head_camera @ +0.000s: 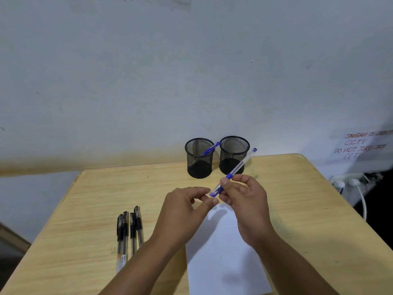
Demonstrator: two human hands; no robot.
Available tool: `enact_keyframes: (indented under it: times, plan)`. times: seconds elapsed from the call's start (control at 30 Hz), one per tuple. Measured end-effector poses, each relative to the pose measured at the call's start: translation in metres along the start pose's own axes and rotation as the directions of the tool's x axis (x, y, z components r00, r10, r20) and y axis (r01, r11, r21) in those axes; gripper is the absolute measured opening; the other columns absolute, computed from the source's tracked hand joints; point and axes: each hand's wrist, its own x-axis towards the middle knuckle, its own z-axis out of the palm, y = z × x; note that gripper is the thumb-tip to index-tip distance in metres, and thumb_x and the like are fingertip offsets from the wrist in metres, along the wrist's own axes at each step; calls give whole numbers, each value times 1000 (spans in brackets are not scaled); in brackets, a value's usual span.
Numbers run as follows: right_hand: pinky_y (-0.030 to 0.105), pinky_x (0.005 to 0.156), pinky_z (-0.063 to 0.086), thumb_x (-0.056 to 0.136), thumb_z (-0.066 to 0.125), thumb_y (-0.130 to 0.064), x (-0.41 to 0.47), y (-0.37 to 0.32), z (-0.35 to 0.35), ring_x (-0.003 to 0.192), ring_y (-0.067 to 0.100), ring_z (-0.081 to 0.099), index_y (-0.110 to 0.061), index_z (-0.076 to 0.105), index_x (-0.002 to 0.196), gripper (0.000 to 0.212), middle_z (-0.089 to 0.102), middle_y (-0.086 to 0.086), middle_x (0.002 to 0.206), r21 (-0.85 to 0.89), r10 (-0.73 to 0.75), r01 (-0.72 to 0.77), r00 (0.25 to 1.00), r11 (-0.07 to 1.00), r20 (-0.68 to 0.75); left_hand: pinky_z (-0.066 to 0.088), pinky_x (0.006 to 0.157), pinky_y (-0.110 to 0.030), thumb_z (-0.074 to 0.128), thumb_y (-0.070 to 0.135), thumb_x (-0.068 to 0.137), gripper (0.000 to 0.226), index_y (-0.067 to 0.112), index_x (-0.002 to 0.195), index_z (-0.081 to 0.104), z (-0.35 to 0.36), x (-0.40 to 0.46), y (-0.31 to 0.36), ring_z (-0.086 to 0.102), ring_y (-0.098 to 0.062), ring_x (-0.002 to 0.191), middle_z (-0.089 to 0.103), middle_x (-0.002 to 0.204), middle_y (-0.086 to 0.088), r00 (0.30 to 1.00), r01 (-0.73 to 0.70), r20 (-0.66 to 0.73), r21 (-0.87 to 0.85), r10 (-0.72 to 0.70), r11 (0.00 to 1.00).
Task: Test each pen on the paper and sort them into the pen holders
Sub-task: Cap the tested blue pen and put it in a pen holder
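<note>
- The right hand (244, 201) is holding a blue pen (235, 171) above the wooden table (297, 199), its thumb and fingers clamped around the blue grip section near the pen's lower end.
- The pen is slanting up and away from those fingers, its far blue end showing in front of the right-hand mesh holder (234, 155).
- The left hand (185, 207) is meeting the pen's lower end, its thumb and forefinger closing toward each other just beside the capped tip; whether they are actually gripping the cap I cannot tell.
- A white sheet of paper (221, 260) is lying on the table directly below both sets of fingers and running back toward the wrists.
- Four black-capped pens (128, 228) are lying side by side on the table, to the left of the left hand's fingers and well apart from them.
- Two black mesh holders are standing close together beyond the fingertips, near the table's far edge against the wall (148, 81).
- The left-hand mesh holder (199, 157) is holding another blue pen (210, 149), which is leaning toward its right rim.
- A handwritten paper notice (359, 145) is hanging on the wall far to the right of the right hand.
</note>
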Motion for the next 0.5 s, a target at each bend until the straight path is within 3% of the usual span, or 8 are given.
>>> enact_keyframes:
  times: [0.17,0.27,0.37,0.5]
  plan:
    - [29,62,56,88,70,-9,26,-20,-10,63,17,66,-13,66,94,9,70,6,74,-190,-93,102,994,976,54,40,65,-12,75,37,83,39,29,120,67,1,35,-33,54,1,84,67,105,18,979,182,-86,-42,-185,982]
    - [25,58,56,90,67,-11,40,-31,-16,67,13,64,-20,71,93,10,66,0,79,-423,-152,179,984,888,96,48,84,-26,77,38,80,59,25,133,55,7,60,-54,57,-10,102,60,125,7,963,228,-139,-38,-231,973]
    - [17,56,51,89,67,-17,56,-43,-17,67,9,62,-23,75,91,10,68,-8,80,-642,-232,288,957,711,172,47,99,-38,80,47,73,84,22,144,42,15,81,-65,51,-18,121,51,136,4,960,243,-146,-4,-241,970]
    - [8,61,37,89,67,-19,78,-61,-6,72,-2,56,-24,75,90,9,65,-12,80,-812,-306,420,899,405,313,45,104,-43,82,57,62,99,26,146,38,23,102,-65,48,-17,130,45,147,6,965,232,-119,-21,-233,972]
